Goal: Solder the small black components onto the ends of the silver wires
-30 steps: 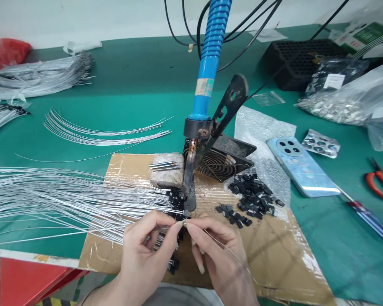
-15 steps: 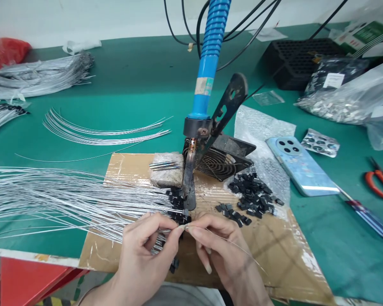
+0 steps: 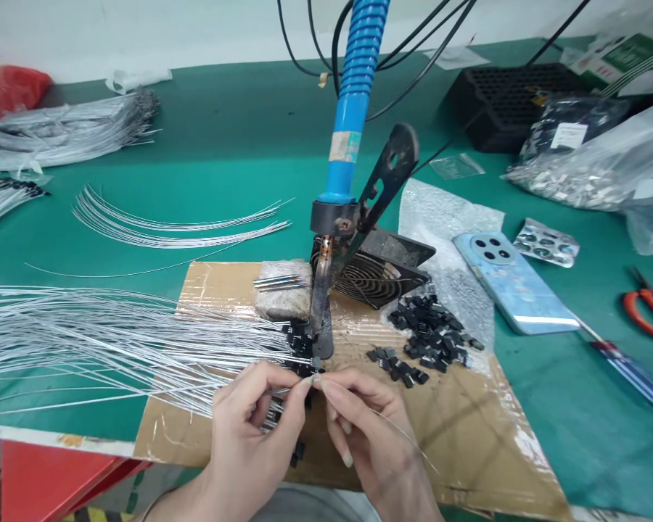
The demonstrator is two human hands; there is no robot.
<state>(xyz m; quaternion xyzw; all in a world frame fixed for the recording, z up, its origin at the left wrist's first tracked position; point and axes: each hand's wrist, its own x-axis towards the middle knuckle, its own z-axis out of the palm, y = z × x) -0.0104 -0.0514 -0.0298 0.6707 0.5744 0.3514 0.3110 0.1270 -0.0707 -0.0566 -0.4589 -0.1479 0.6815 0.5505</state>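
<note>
My left hand (image 3: 261,428) and my right hand (image 3: 367,420) meet fingertip to fingertip over the cardboard (image 3: 446,428), both pinched closed. Between them is a thin wire (image 3: 408,437), whose loose end trails down to the right past my right hand. What sits right at the pinch is too small to make out. Beside and under my left hand lies a bundle of silvery wires (image 3: 114,333), tipped with black connectors (image 3: 298,339). Just beyond my fingertips, the metal nozzle (image 3: 322,286) of a blue-handled hot-air tool (image 3: 346,170) points down at those connectors.
Behind the nozzle sits a black fan (image 3: 373,279); left of it, a wrapped block (image 3: 283,299) carries thin metal rods. Loose black connectors (image 3: 432,333) lie right, near a blue phone (image 3: 514,283), a screwdriver (image 3: 634,377) and orange-handled pliers (image 3: 650,312). More wires (image 3: 179,235) lie left.
Both hands have shifted slightly up, the right one also a little left, still pinching together. The wire's trailing end has moved left with it.
</note>
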